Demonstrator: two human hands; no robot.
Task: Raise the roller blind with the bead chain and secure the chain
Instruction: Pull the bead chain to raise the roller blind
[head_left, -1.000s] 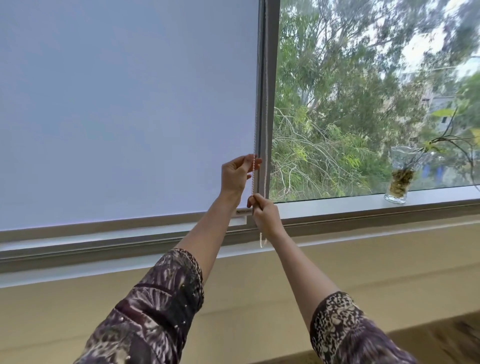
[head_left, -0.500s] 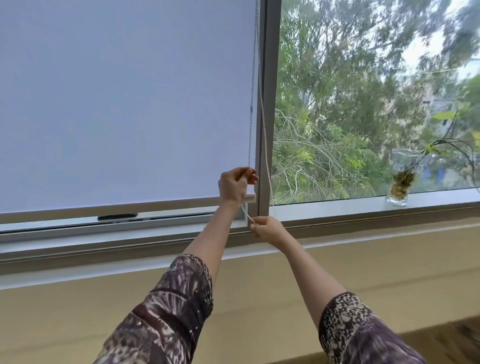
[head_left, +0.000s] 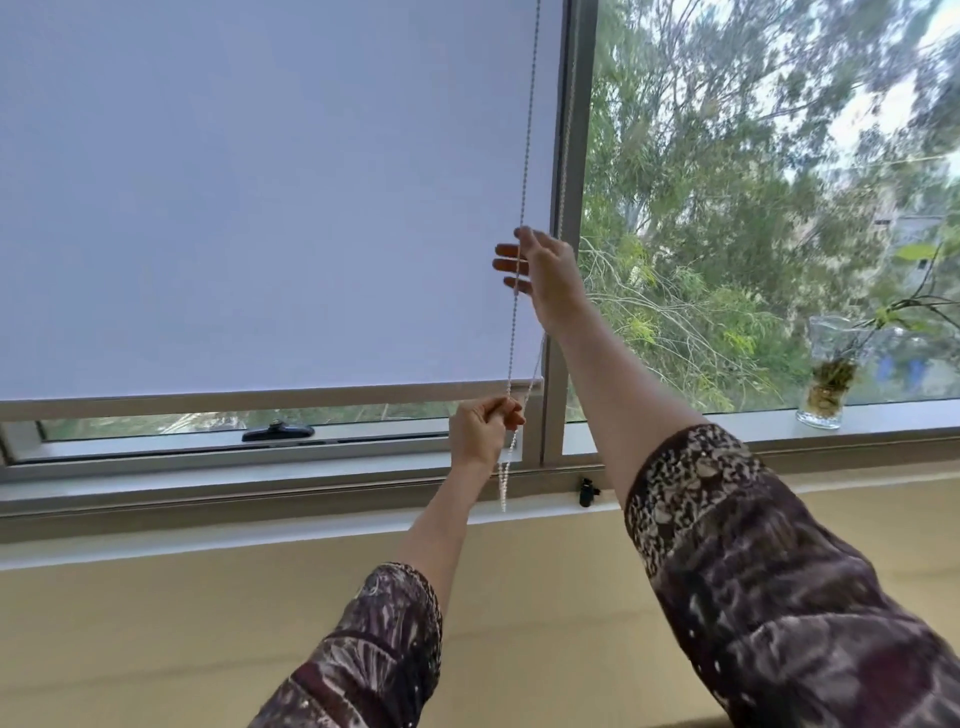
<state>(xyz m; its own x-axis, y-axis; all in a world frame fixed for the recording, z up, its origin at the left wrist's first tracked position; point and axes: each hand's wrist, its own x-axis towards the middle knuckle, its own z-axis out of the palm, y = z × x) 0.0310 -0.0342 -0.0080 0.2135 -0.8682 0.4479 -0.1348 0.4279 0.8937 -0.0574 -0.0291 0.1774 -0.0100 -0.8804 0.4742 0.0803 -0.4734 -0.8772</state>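
At centre frame my left hand is clenched round the bead chain just below the bottom bar, a loose loop dangling under my fist. My right hand is higher up, fingers straight and spread, the chain running across them (touching, not gripped). Behind, the roller blind fills the upper left, a thin strip of glass showing under it above the black window handle; a glass vase stands on the sill at right.
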